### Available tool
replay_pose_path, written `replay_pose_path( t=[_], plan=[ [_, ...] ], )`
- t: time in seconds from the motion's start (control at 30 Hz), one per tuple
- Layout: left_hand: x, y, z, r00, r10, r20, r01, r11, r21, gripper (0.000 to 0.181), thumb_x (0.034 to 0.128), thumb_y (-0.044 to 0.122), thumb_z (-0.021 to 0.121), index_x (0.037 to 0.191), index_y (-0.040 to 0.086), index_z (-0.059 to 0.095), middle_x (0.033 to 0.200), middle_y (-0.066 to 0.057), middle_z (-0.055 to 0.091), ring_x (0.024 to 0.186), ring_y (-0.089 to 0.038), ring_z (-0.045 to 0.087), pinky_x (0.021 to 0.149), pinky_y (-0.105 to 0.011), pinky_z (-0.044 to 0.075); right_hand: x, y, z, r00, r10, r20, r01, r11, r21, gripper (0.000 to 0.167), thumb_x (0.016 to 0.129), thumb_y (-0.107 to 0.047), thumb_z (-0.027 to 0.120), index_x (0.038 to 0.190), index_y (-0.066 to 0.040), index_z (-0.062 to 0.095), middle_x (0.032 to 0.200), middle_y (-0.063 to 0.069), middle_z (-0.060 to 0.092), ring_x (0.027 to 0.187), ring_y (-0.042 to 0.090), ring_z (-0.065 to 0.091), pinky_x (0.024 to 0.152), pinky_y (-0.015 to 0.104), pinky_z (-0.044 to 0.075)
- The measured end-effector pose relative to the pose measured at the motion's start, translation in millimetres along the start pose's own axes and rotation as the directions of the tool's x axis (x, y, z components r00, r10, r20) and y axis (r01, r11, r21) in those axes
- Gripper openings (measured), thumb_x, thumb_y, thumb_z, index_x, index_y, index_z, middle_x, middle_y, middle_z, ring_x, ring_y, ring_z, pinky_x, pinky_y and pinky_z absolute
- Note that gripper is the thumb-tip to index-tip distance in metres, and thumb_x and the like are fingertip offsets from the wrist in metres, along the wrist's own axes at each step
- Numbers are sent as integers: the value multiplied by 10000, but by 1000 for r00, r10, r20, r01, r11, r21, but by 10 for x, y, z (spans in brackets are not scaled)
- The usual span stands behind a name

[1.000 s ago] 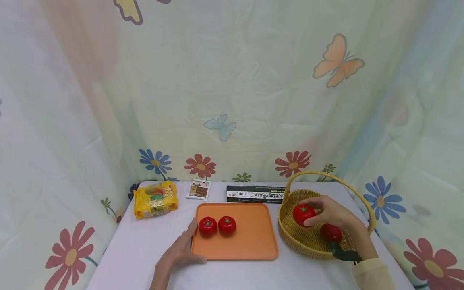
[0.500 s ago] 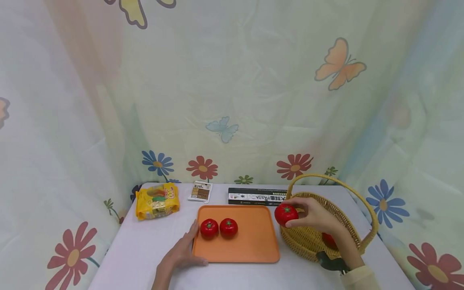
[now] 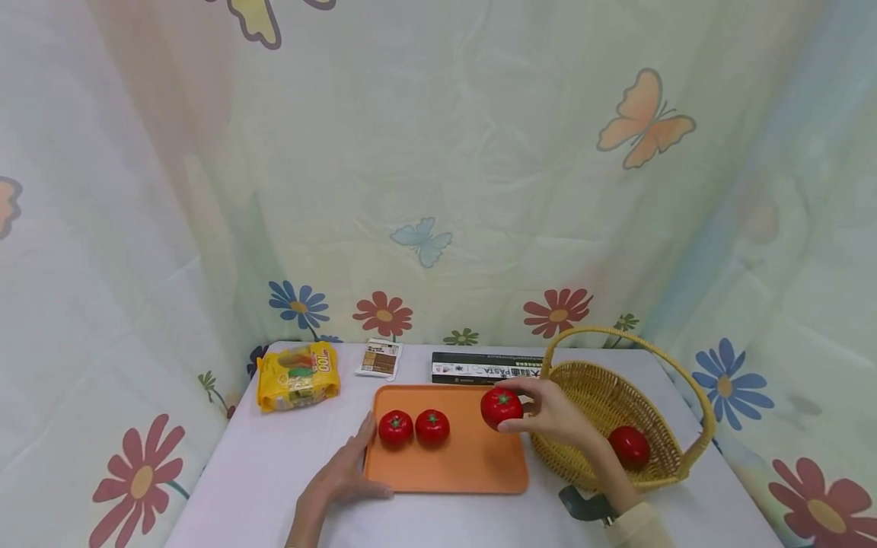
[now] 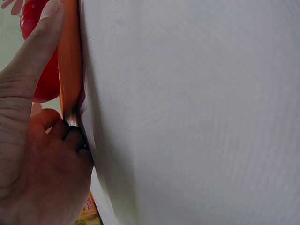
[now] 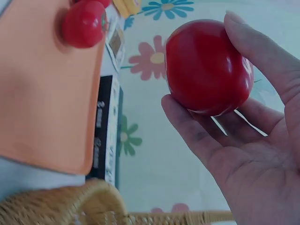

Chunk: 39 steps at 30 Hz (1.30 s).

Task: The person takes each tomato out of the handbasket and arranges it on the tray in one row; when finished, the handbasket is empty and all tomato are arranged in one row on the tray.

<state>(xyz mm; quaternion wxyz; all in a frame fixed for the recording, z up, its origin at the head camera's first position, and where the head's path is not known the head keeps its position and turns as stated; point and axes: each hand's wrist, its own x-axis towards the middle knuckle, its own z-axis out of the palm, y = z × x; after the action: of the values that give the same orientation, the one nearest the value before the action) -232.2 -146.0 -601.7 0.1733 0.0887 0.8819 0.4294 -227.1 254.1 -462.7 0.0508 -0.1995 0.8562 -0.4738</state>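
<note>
In the head view my right hand (image 3: 544, 411) holds a red tomato (image 3: 501, 409) with a green stem, above the right part of the orange tray (image 3: 466, 468). The right wrist view shows thumb and fingers around this tomato (image 5: 206, 68), raised off the tray (image 5: 47, 103). Two more tomatoes, a left one (image 3: 395, 428) and a right one (image 3: 432, 428), sit side by side on the tray's left half. My left hand (image 3: 345, 470) rests at the tray's front left corner, fingers along the left side, thumb at the front edge.
A wicker basket (image 3: 582, 377) with a tall handle stands right of the tray, with a red round item (image 3: 629, 447) inside. Behind the tray lie a black pasta box (image 3: 479, 368) and a small sachet (image 3: 379, 358). A yellow packet (image 3: 298, 377) lies at the back left.
My right hand has lifted the tomato out of the basket and carried it left over the tray. The left hand has stayed at the tray's corner.
</note>
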Motion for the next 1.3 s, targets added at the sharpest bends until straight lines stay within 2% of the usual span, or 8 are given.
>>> replay_pose_path(
  t=[0.3,0.47,0.6,0.9,1.13,1.3],
  plan=[
    [19,-40,23,1000,-13,-6,13,1000,8,1420,650,474,1037,1747,187,181,1806,-102,186,1618,-535,153,1257,-743,227,154,125,337,999,39,-16,-38,998,49,657,858,-176,938,1421,-1,648,1379,230,667,1237,410,640,935,408,662],
    [27,-45,35,1000,-8,-2,8,1000,12,1415,656,475,1035,1745,177,183,1804,-106,191,1618,-535,157,1256,-745,228,200,251,513,995,85,-50,-79,991,105,644,860,-133,930,1420,2,643,1404,227,644,1254,411,635,943,394,658],
    [33,-41,37,1000,-10,-3,10,1000,23,1421,656,486,1033,1746,174,177,1804,-106,193,1616,-536,164,1255,-744,233,240,345,604,992,97,-86,-84,987,139,631,868,-94,914,1423,28,640,1423,246,632,1287,462,624,965,441,650],
    [-2,4,19,1000,-10,-7,10,1000,11,1423,654,453,1043,1745,161,177,1803,-118,189,1612,-545,159,1259,-742,225,343,584,803,969,199,-146,-170,967,192,678,868,-90,916,1463,33,614,1445,203,640,1344,442,598,1075,510,587],
    [-6,16,10,1000,-12,-5,12,1000,14,1428,647,460,1045,1745,165,180,1804,-112,190,1608,-552,165,1259,-739,230,356,736,946,971,175,-162,-137,966,221,676,834,-14,923,1432,74,621,1433,259,644,1319,476,625,1098,558,558],
    [9,-7,4,1000,-8,-8,9,1000,27,1436,647,482,1041,1745,161,173,1804,-108,189,1608,-551,169,1261,-732,237,361,756,988,973,157,-167,-117,966,231,667,835,-4,919,1426,72,622,1420,257,654,1300,459,635,1110,563,551]
  ],
)
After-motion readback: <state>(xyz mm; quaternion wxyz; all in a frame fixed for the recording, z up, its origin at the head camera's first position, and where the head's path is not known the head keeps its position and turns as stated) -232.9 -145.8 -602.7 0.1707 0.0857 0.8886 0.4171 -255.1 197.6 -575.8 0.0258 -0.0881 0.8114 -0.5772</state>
